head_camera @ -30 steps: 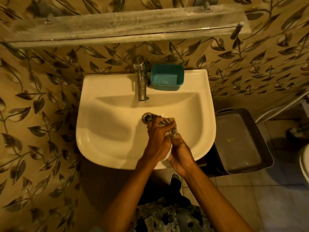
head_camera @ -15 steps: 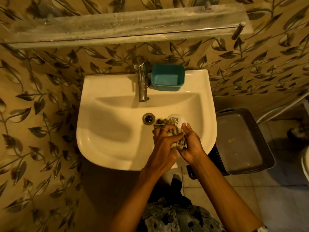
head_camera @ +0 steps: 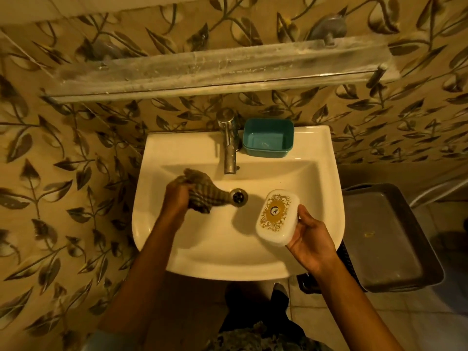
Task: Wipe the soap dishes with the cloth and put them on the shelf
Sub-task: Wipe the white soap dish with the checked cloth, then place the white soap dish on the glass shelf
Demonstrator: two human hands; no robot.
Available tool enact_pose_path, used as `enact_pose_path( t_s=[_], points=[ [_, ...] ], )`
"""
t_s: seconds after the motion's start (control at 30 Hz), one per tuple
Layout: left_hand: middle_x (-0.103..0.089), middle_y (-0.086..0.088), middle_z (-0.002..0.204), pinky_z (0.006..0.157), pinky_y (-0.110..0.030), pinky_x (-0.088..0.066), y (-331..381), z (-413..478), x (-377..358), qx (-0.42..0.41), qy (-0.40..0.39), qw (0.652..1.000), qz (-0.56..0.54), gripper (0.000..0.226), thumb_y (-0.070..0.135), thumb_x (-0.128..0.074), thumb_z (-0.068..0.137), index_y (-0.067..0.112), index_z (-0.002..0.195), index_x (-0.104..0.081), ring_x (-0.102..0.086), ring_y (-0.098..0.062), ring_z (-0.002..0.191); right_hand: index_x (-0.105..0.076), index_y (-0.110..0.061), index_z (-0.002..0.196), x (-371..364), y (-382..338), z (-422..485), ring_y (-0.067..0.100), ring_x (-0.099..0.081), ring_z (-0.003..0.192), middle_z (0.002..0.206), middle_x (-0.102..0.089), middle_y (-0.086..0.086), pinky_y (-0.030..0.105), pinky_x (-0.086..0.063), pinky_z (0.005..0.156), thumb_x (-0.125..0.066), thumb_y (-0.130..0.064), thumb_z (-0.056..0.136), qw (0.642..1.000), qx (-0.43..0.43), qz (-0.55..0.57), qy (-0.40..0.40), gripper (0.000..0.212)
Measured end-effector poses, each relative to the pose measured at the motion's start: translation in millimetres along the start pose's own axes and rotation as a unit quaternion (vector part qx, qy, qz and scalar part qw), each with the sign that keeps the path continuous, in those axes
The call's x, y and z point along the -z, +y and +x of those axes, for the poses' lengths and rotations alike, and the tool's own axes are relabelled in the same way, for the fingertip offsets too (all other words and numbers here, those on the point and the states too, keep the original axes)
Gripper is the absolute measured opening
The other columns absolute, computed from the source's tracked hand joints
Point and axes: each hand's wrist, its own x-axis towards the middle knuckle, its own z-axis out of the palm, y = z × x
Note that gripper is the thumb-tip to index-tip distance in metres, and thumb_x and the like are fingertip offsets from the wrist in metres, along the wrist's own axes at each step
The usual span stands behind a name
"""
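Observation:
My right hand [head_camera: 310, 243] holds a white soap dish [head_camera: 277, 217] with a gold patterned lid, tilted over the right side of the white sink [head_camera: 202, 252]. My left hand [head_camera: 177, 196] grips a bunched checked cloth [head_camera: 205, 192] over the left part of the basin, its tip reaching the drain [head_camera: 238, 197]. A teal soap dish [head_camera: 268, 138] stands empty on the sink's back rim, right of the tap [head_camera: 229, 143]. Above the sink a dusty glass shelf [head_camera: 202, 72] runs along the wall.
A dark grey tray-like basket [head_camera: 387, 239] stands right of the sink, close to my right hand. The leaf-patterned wall surrounds the sink. The shelf has a metal rail along its front with a peg [head_camera: 377, 76] at its right end.
My hands have come apart. The left carried the cloth to the left of the drain; the right drew the white soap dish out to the right, now fully uncovered.

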Motion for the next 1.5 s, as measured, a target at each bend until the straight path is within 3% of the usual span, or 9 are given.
enact_pose_path(
  t_s=[0.13, 0.37, 0.53, 0.7, 0.9, 1.0, 1.13, 1.33, 1.5],
  points=[
    [-0.063, -0.033, 0.111, 0.082, -0.060, -0.052, 48, 49, 8, -0.013, 0.024, 0.998, -0.061, 0.044, 0.023, -0.031, 0.098, -0.007, 0.116, -0.058, -0.064, -0.045, 0.093, -0.054, -0.010, 0.131, -5, 1, 2, 0.032, -0.068, 0.104, 0.121, -0.067, 0.017, 0.051, -0.059, 0.069, -0.053, -0.026, 0.084, 1.000, -0.005, -0.001, 0.000, 0.050],
    [-0.055, -0.020, 0.128, 0.095, -0.063, -0.044, 78, 108, 1, 0.015, -0.046, 0.980, -0.193, 0.038, 0.024, -0.048, 0.094, 0.006, 0.127, -0.051, -0.054, -0.040, 0.116, -0.052, -0.010, 0.133, -10, 16, 3, 0.035, -0.067, 0.106, 0.124, -0.065, 0.020, 0.050, -0.058, 0.070, -0.056, -0.026, 0.082, 0.999, -0.028, -0.020, -0.005, 0.054],
    [-0.058, -0.020, 0.127, 0.094, -0.052, -0.051, 52, 97, 3, -0.076, 0.164, 0.983, -0.029, 0.038, 0.026, -0.055, 0.091, 0.006, 0.123, -0.055, -0.056, -0.036, 0.117, -0.053, -0.012, 0.130, -7, 13, -2, 0.037, -0.066, 0.107, 0.122, -0.066, 0.020, 0.051, -0.058, 0.075, -0.054, -0.013, 0.084, 0.999, -0.022, -0.032, -0.025, 0.046],
    [-0.068, -0.004, 0.092, 0.059, -0.030, -0.053, 13, 5, -13, -0.195, 0.057, 0.978, 0.043, 0.020, 0.004, -0.053, 0.089, 0.020, 0.095, -0.063, -0.064, -0.021, 0.083, -0.055, -0.020, 0.128, -26, 7, -3, 0.036, -0.062, 0.113, 0.122, -0.066, 0.014, 0.053, -0.056, 0.086, -0.053, -0.011, 0.088, 0.977, 0.062, -0.204, -0.003, 0.041],
    [-0.061, 0.004, 0.108, 0.056, -0.019, -0.051, 18, -87, -24, -0.277, -0.141, 0.947, 0.078, 0.033, 0.022, -0.060, 0.090, 0.039, 0.118, -0.054, -0.064, -0.011, 0.087, -0.056, -0.038, 0.103, -84, 0, -18, 0.008, -0.061, 0.098, 0.104, -0.063, -0.020, 0.011, -0.051, 0.073, -0.055, -0.020, 0.094, 0.746, 0.234, -0.619, -0.071, 0.020],
    [-0.043, 0.010, 0.125, 0.069, -0.015, -0.052, 40, -105, -19, -0.356, -0.151, 0.903, 0.187, 0.047, 0.036, -0.064, 0.086, 0.047, 0.127, -0.046, -0.054, -0.007, 0.102, -0.053, -0.027, 0.121, -114, -4, -25, 0.017, -0.059, 0.110, 0.123, -0.061, -0.004, 0.029, -0.052, 0.092, -0.054, -0.023, 0.095, 0.609, 0.274, -0.737, -0.104, 0.026],
    [-0.045, 0.007, 0.120, 0.073, -0.018, -0.046, 76, -111, -4, -0.397, -0.133, 0.877, 0.235, 0.047, 0.041, -0.069, 0.080, 0.047, 0.123, -0.050, -0.052, -0.009, 0.101, -0.051, -0.022, 0.125, -158, -16, -40, 0.022, -0.055, 0.114, 0.129, -0.056, 0.004, 0.032, -0.049, 0.088, -0.056, -0.022, 0.094, 0.440, 0.323, -0.831, -0.108, 0.031],
    [-0.054, 0.016, 0.099, 0.067, -0.021, -0.055, 140, -114, 24, -0.490, -0.073, 0.840, 0.222, 0.014, 0.045, -0.065, 0.080, 0.042, 0.089, -0.055, -0.058, 0.001, 0.088, -0.060, -0.026, 0.109, -220, -42, -58, 0.018, -0.055, 0.110, 0.118, -0.061, 0.000, 0.029, -0.046, 0.085, -0.060, -0.020, 0.090, 0.343, 0.431, -0.823, -0.142, 0.020],
    [-0.062, 0.018, 0.089, 0.060, -0.023, -0.055, 194, -96, 45, -0.501, -0.014, 0.847, 0.178, 0.012, 0.037, -0.069, 0.079, 0.029, 0.083, -0.061, -0.062, 0.003, 0.085, -0.063, -0.025, 0.105, -263, -79, -55, 0.019, -0.037, 0.133, 0.144, -0.043, 0.005, 0.027, -0.030, 0.102, -0.067, -0.022, 0.085, 0.354, 0.548, -0.747, -0.129, 0.020]
  ],
)
